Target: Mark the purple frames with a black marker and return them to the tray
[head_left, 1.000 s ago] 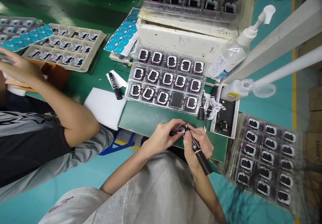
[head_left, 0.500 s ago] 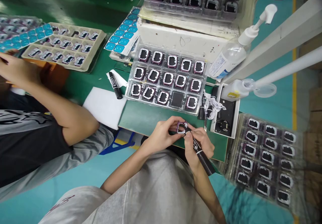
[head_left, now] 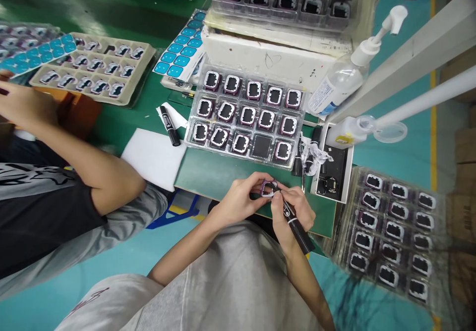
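Between the fingers of my left hand is a small purple frame with a pale inner rim, the watch-case-like frame. My right hand is closed around a black marker pen, its tip end against the frame and its rear end pointing down to the right. Both hands meet just above the table's front edge. Beyond them lies a clear plastic tray of similar frames in rows, with one pocket in the front row holding none.
Another marker lies on paper beside a white foam sheet. To the right stand a pump bottle and a white box. A second tray sits lower right. A co-worker's arm is at the left.
The marker and my right hand have shifted slightly up and left, and the marker's tilt has changed a little. My left hand still holds the frame in nearly the same place.
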A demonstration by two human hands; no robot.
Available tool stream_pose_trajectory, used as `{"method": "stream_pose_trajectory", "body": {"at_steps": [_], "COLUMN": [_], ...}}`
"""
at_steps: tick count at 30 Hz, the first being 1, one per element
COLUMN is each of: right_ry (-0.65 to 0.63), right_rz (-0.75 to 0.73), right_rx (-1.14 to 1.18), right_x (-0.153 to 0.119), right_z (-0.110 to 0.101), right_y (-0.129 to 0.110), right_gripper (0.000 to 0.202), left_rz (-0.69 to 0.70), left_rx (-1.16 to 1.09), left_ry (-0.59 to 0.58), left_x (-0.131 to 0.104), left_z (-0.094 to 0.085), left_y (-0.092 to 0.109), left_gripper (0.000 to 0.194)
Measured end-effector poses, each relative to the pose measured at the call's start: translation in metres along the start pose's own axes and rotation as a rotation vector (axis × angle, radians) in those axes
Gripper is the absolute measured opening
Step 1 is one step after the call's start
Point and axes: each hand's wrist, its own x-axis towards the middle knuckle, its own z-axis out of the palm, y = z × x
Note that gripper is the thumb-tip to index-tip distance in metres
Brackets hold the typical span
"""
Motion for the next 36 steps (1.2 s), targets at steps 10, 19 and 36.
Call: {"method": "stream_pose_trajectory", "body": {"at_steps": [10, 19, 36], "right_ry": [0.007, -0.017, 0.203], "right_rz": [0.008, 0.114, 0.262], "right_rx": [0.033, 0.117, 0.158], "right_x": [0.002, -0.014, -0.021], "right_z": [0.002, -0.008, -0.008], "right_y": [-0.003, 0.006, 0.005], "right_gripper": [0.019, 0.019, 0.016], "left_rz": [-0.06, -0.112, 0.34], "left_rx": [-0.036, -0.135, 0.67], "left_ry": [0.007, 0.013, 0.169], "left_x": [0.002, 0.004, 0.04], "left_z": [-0.002, -0.004, -0.044], "left_y": [0.006, 0.01, 0.041], "left_gripper": [0.04, 0.054, 0.047]}}
